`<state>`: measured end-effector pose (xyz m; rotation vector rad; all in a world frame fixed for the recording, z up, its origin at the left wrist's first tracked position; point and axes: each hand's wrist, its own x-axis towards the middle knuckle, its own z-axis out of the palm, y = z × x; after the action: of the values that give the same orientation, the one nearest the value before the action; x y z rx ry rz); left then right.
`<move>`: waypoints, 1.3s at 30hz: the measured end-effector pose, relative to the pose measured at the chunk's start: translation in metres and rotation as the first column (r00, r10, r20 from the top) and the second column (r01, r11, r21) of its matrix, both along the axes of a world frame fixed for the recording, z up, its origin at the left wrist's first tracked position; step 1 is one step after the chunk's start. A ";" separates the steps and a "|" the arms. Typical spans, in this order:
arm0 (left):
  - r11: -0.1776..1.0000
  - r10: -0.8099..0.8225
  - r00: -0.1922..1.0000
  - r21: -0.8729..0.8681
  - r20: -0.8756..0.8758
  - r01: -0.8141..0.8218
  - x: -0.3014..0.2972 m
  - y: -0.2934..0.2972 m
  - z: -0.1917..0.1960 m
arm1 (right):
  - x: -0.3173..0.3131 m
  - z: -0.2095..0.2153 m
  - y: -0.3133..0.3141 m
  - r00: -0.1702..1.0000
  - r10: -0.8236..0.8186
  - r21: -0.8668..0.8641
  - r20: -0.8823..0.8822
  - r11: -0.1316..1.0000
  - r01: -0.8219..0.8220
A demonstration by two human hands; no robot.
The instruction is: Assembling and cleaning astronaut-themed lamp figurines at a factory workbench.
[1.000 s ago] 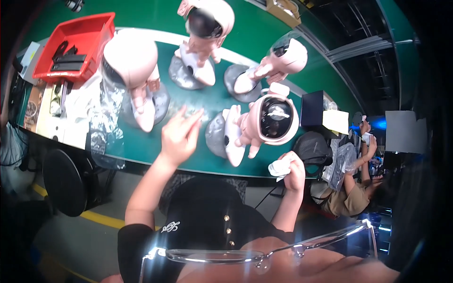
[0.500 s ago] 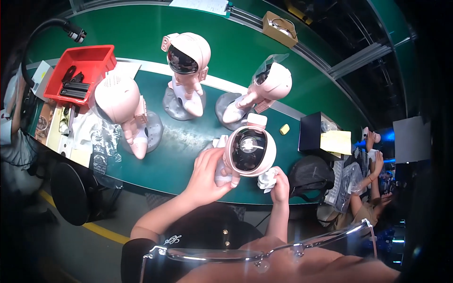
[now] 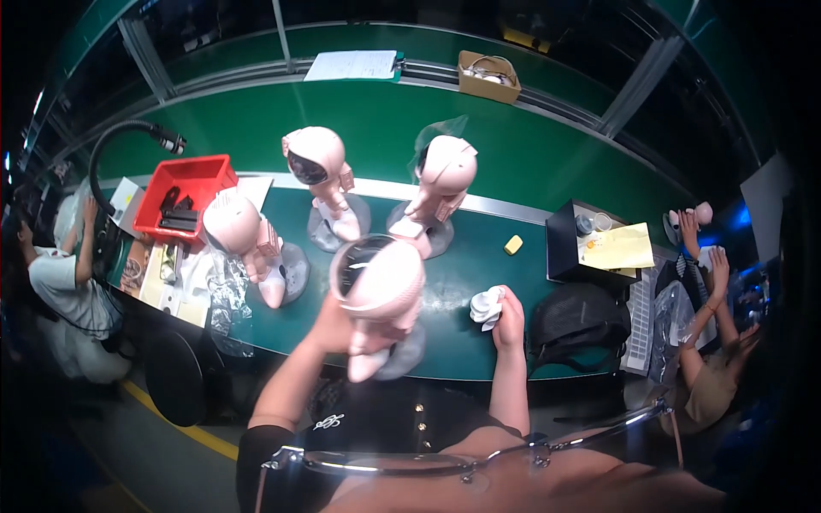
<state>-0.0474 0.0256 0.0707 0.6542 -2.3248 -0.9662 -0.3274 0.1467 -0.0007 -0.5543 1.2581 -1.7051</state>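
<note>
A pale pink astronaut figurine (image 3: 386, 286) with a dark visor and a grey base stands close in front of me, blurred by motion. My left hand (image 3: 329, 329) grips it from the left, its fingers mostly hidden behind the figure. The visor faces to the far left, and the smooth back of the helmet shows. Apart from it, to the right, my right hand (image 3: 510, 318) is closed round a crumpled white cloth (image 3: 487, 308) above the green table. Three similar figurines stand beyond: one at the left (image 3: 233, 222), one in the middle (image 3: 316, 158) and one further right (image 3: 449, 167).
At the left are a red bin (image 3: 184, 192) with black parts and a clear plastic bag (image 3: 231, 321). A yellow block (image 3: 513, 245), a dark box (image 3: 571, 248) with yellow paper and a black bag (image 3: 577, 325) lie rightward. Co-workers sit on both sides.
The held figurine has moved left and turned, so its visor now faces away to the left. My right hand with the cloth has come apart from it. The whole view has shifted.
</note>
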 end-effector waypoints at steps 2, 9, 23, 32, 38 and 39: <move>0.668 0.272 0.924 0.744 -0.269 0.019 0.010 -0.006 0.011 | -0.002 0.001 -0.002 0.998 -0.051 -0.032 0.027 0.998 0.051; 0.968 -0.020 0.852 -0.223 -0.523 -0.114 -0.062 -0.106 0.170 | -0.009 -0.012 0.006 0.998 -0.064 -0.088 0.019 0.994 0.066; 0.913 0.399 0.858 0.048 -0.323 -0.406 -0.241 -0.317 0.059 | -0.001 -0.003 0.012 0.995 -0.055 -0.116 0.089 0.991 0.065; 0.943 0.284 0.940 0.229 -0.188 -0.240 -0.216 -0.328 -0.010 | 0.005 -0.001 0.013 0.995 0.026 -0.090 0.093 0.996 -0.017; 0.921 0.256 0.935 0.356 -0.244 -0.159 -0.206 -0.318 -0.033 | 0.004 -0.004 0.010 0.997 -0.041 -0.139 0.061 0.989 0.049; 0.919 0.245 0.943 0.365 -0.225 -0.151 -0.210 -0.314 -0.033 | 0.004 -0.004 0.011 0.995 -0.077 -0.149 0.061 0.985 0.086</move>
<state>-0.2573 -0.2880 0.0372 0.8251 -1.8297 -1.2898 -0.3232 0.1573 -0.0046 -0.5473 1.1317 -1.8834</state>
